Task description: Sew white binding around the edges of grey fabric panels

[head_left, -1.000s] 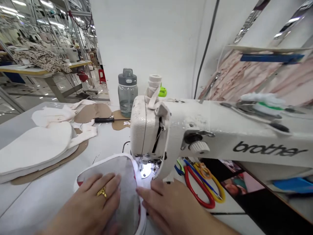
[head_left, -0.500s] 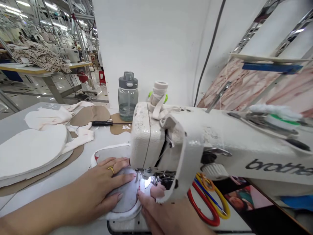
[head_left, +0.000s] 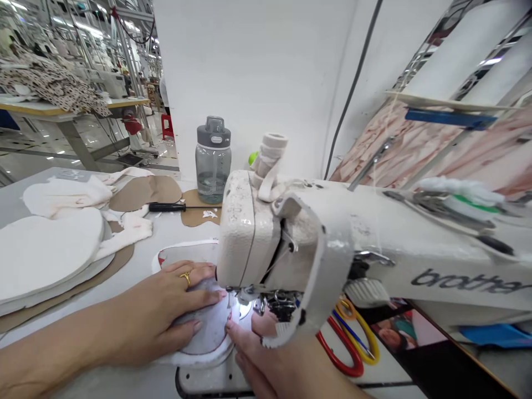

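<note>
A grey fabric piece with a white bound edge point(head_left: 206, 336) lies under the needle area of the white sewing machine point(head_left: 257, 233). Flat on the fabric rests my left hand point(head_left: 177, 305), fingers spread, a gold ring on one finger. My right hand point(head_left: 266, 343) is at the white edge just right of the needle, its fingers pinching the edge strip. The machine's front guard hides part of that hand. A lamp lights the spot between both hands.
Behind the machine stand a grey bottle point(head_left: 213, 160) and a rolled white strip point(head_left: 272, 152). A black screwdriver point(head_left: 168, 207) and stacked white pieces point(head_left: 50, 255) are at the left. Red-handled scissors point(head_left: 343, 352) and a phone point(head_left: 419, 338) lie at the right.
The view has shifted slightly, so most things appear a little further left. Both hands keep nearly the same places on the fabric.
</note>
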Demonstrator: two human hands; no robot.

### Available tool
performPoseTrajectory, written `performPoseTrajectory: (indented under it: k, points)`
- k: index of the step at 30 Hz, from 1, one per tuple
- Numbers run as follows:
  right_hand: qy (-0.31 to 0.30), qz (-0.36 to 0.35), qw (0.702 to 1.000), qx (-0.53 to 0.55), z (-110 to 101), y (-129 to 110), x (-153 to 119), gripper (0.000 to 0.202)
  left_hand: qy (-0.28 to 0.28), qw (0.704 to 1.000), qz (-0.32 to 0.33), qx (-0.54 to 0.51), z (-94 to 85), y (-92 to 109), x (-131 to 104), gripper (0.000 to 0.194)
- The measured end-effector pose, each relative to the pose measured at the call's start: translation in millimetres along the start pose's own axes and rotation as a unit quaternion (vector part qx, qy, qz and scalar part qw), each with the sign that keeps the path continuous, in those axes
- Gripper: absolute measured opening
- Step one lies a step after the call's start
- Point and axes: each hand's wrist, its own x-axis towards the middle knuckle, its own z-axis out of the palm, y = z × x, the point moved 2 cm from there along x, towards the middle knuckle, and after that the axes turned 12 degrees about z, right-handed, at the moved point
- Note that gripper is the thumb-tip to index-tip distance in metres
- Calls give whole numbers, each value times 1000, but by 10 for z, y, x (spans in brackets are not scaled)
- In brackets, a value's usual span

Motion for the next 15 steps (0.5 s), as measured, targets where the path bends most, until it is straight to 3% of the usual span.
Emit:
performPoseTrajectory:
  k: [3,6,10,12,15]
  points:
    - [4,48,996,81,-88,39,16,23,-75,997,34,10,-36,-32,1,39]
    - [0,94,963,254,-113,105,59,29,-118,991,56,-1,-76,-80,21,42]
    - [-4,209,909,362,-75,200,113,42,-78,995,44,-47,-85,-108,50,37]
    - [0,218,907,359,-82,204,108,43,-61,996,51,-52,-71,-99,46,35]
    - [3,140,939,314,-137,140,69,33,-55,995,63,-49,-37,-77,28,34]
